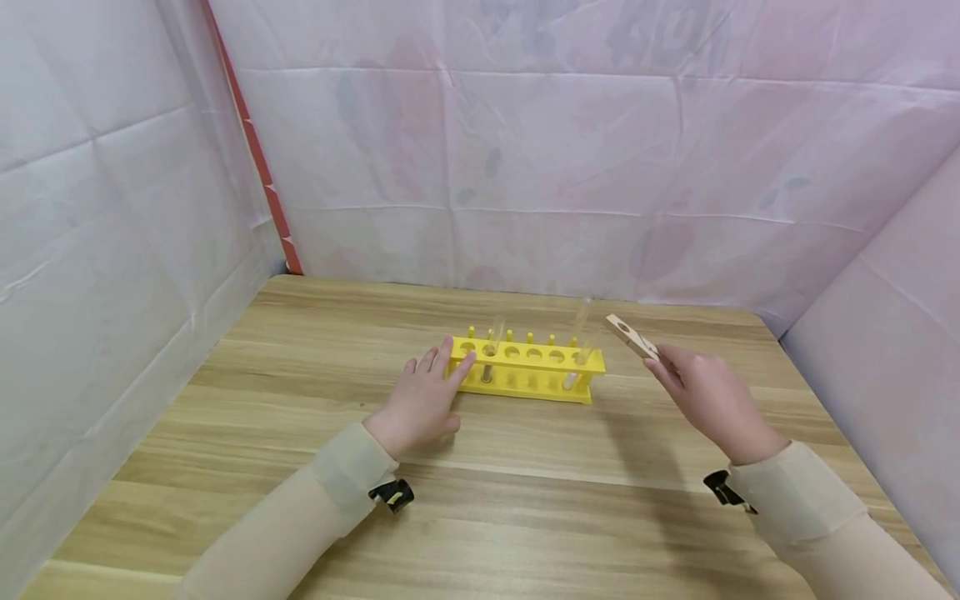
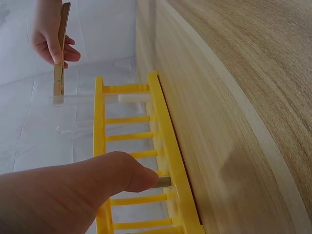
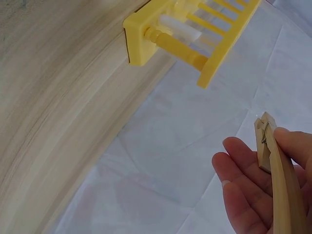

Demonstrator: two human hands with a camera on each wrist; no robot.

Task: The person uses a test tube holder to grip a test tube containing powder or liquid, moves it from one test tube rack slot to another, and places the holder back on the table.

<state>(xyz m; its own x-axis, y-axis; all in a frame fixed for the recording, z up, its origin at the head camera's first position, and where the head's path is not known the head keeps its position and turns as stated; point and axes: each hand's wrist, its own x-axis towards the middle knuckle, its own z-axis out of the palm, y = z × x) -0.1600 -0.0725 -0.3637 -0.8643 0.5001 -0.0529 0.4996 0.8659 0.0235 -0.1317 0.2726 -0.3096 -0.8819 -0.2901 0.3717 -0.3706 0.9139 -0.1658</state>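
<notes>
My left hand rests at the left end of a yellow test tube rack, its fingers extended over the top bar. In the left wrist view the thumb crosses in front of the rack. One clear test tube with grey content stands in a hole near that hand. Another test tube with white content stands at the right end. Behind it, a third clear tube rises from the peg row. My right hand pinches a wooden test tube clamp, held up right of the rack.
The rack stands on a wood-grain table. Pale patterned sheets hang behind the table and along both sides. A red strip runs down the back left corner. Several yellow pegs stick up behind the rack's holes.
</notes>
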